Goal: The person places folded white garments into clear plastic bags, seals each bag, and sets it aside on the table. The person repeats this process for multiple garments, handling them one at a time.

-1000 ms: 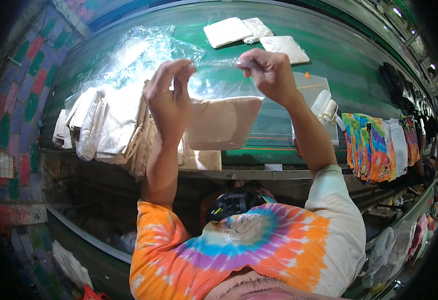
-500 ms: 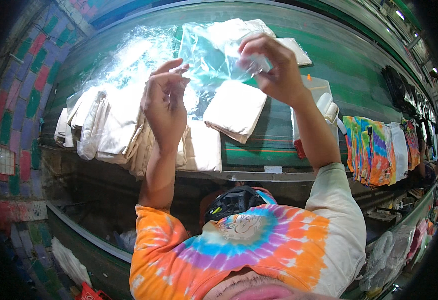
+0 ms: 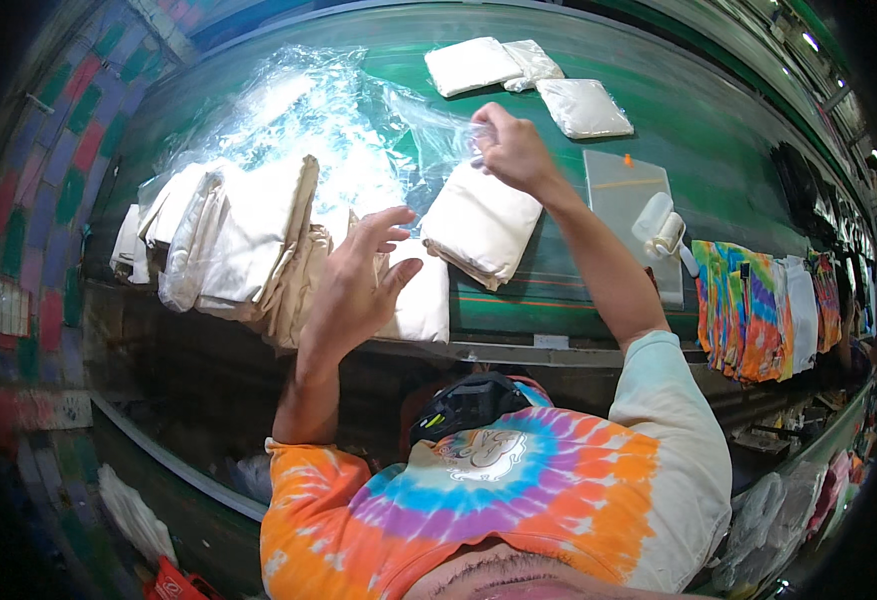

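My right hand [image 3: 508, 148] is closed on the edge of a clear plastic bag [image 3: 426, 125], which stretches left toward a heap of clear plastic bags [image 3: 288, 110]. Just below that hand lies a folded cream cloth [image 3: 483, 220]. My left hand [image 3: 363, 285] holds nothing; its fingers are apart over the near edge of the table, above another folded cream cloth [image 3: 423, 300]. To its left, several folded cream cloths [image 3: 253, 245] are stacked in a leaning row, partly under the plastic.
Three flat white packets [image 3: 583, 108] lie at the far side of the green table [image 3: 698, 140]. Right of my arm sit a grey board [image 3: 608, 185] and a white bottle-like item [image 3: 655, 222]. Folded tie-dye cloths [image 3: 748, 300] hang over the right front edge.
My left hand has come down and nearer, its fingers spreading. My right hand has moved lower with the plastic, drawing it away from in front of the white packets.
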`<state>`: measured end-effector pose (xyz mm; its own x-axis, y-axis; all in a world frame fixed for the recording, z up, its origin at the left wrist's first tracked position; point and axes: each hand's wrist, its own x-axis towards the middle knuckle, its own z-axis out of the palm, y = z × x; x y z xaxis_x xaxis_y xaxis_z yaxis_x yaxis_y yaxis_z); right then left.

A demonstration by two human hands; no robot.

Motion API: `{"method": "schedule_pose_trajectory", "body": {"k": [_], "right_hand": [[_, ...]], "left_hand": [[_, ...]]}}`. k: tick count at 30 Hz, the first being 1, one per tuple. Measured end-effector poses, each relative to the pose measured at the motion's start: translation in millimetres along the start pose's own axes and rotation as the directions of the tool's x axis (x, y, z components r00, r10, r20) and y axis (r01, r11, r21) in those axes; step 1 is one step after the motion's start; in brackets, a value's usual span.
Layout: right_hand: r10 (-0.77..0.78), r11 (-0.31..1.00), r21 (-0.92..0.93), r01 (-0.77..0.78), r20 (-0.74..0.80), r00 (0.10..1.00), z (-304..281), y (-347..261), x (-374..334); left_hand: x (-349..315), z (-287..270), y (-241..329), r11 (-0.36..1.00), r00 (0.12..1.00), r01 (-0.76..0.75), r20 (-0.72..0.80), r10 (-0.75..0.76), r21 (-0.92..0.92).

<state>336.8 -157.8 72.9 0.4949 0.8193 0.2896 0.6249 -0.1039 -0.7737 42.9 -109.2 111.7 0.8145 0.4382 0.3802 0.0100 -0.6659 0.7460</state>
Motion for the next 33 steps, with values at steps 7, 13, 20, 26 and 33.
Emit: {"method": "schedule_pose_trajectory", "body": {"k": [7,13,20,26,33], "right_hand": [[-0.487,0.858,0.057,0.51,0.407,0.773,69,-25,41],[-0.279,0.911,-0.073,0.405,0.612,0.74,79,-36,37],[-0.202,0.907,-0.16,0.388,0.643,0.738,73,-47,31],[-0.557,0.824,0.111,0.556,0.341,0.757,87,-110,33],[-0.674,0.738,0.109,0.666,0.068,0.736,114,-194,23]], "left_hand": [[-8,-20,29,0.955,0.971,-0.228,-0.034,0.238,0.188],[-36,-82,38,0.805,0.892,-0.235,-0.208,0.401,0.544],[-47,-158,7,0.392,0.887,0.311,-0.413,0.208,0.866],[-48,-179,-21,0.45,0.909,0.356,-0.416,0.037,0.819],[-42,-224,-44,0.819,0.932,0.149,-0.356,0.071,0.555]]}}
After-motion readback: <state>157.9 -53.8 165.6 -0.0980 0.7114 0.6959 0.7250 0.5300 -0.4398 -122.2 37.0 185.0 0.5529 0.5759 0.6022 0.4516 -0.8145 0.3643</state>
